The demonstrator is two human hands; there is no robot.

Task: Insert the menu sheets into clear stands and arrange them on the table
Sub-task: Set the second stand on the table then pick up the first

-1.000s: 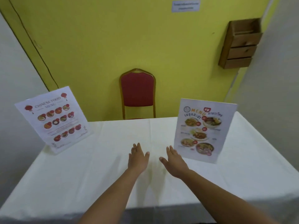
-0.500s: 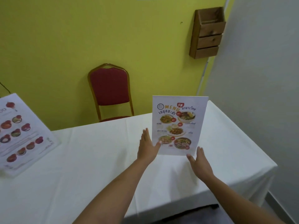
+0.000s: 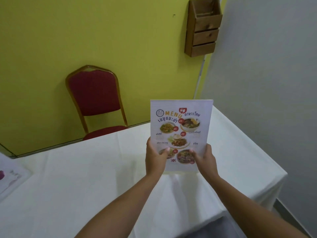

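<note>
A clear stand holding a Thai food menu sheet (image 3: 181, 124) is upright in front of me, over the right part of the white-clothed table (image 3: 89, 177). My left hand (image 3: 155, 157) grips its lower left edge, thumb on the front. My right hand (image 3: 205, 160) grips its lower right edge the same way. The stand's base sits at or just above the cloth; I cannot tell which. Only a corner of a second stand with the Chinese food menu (image 3: 12, 177) shows at the far left edge.
A red padded chair (image 3: 94, 98) with a gold frame stands behind the table against the yellow wall. A wooden wall rack (image 3: 202, 30) hangs at the upper right. The table's right corner (image 3: 284, 174) drops off beside a grey wall.
My hands went from lying flat on the cloth to either side of the Thai menu stand, then closed on its lower edges. The view swung right, pushing the Chinese menu stand nearly out of frame.
</note>
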